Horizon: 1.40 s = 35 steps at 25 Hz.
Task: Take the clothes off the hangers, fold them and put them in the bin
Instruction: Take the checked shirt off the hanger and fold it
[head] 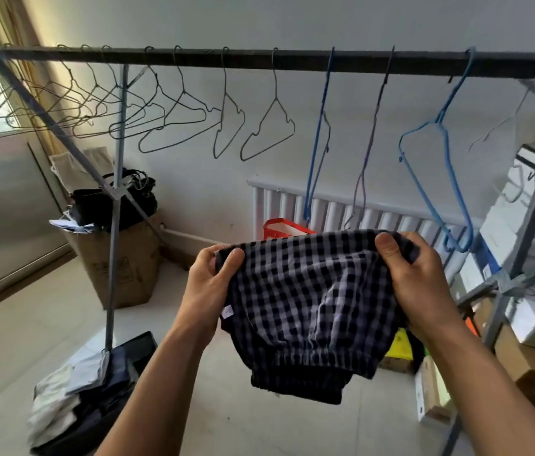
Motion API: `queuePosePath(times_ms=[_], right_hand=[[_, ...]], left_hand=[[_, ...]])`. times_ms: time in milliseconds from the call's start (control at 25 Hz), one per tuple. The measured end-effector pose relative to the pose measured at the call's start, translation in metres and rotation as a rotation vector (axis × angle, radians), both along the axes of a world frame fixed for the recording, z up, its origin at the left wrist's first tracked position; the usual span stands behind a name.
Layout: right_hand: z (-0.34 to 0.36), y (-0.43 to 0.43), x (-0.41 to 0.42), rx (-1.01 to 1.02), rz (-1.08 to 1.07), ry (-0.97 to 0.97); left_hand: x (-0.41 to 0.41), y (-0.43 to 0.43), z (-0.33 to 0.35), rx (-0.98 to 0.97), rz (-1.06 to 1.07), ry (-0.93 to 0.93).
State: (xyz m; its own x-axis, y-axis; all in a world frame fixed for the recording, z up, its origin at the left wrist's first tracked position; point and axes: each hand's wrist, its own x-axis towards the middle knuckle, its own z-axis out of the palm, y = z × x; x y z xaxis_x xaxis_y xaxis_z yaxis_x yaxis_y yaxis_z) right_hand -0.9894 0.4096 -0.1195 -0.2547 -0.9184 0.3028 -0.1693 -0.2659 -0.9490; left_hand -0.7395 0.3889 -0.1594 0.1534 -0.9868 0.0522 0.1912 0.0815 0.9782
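L hand (208, 278): pinches shorts' left top corner.
R hand (415, 274): grips right corner.
Checked shorts (305, 301): hang betw. both grips, below rail (259, 59).

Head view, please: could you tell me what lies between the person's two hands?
Only the checked shorts, spread between the left hand and the right hand, each gripping an upper corner; the head view shows this.
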Motion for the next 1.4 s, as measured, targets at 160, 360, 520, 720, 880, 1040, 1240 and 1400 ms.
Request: queuePosePath(times_ms=[160,360,520,720,880,1040,1240,1400], right_hand=[[0.0,-0.021,0.049,-0.095,-0.018,0.255],[-0.006,-0.043,0.15,-0.229,0.068,0.464],[-0.024,-0.047,0.233,-0.337,0.249,0.686],[-0.055,-0.053,0.306,-0.191,0.565,0.682],[-0.065,-0.065,0.351,-0.029,0.69,0.5],[-0.072,-0.1,0.408,0.093,0.383,0.373],[-0.095,-0.151,0.467,0.376,0.309,0.571],[-0.111,-0.172,0.5,0.73,0.626,0.166]], left_hand=[[0.033,-0.001,-0.009,-0.052,0.277,-0.51],[0.074,0.004,-0.005,0.244,-0.194,-0.14],[0.126,-0.022,-0.011,0.488,-0.189,0.389],[0.201,-0.039,-0.014,0.457,-0.139,0.739],[0.251,-0.042,-0.023,0.41,-0.018,0.49],[0.309,-0.046,-0.031,0.379,-0.036,0.243],[0.371,-0.052,-0.035,0.416,-0.061,0.275],[0.409,-0.059,-0.043,0.439,-0.001,0.298]])
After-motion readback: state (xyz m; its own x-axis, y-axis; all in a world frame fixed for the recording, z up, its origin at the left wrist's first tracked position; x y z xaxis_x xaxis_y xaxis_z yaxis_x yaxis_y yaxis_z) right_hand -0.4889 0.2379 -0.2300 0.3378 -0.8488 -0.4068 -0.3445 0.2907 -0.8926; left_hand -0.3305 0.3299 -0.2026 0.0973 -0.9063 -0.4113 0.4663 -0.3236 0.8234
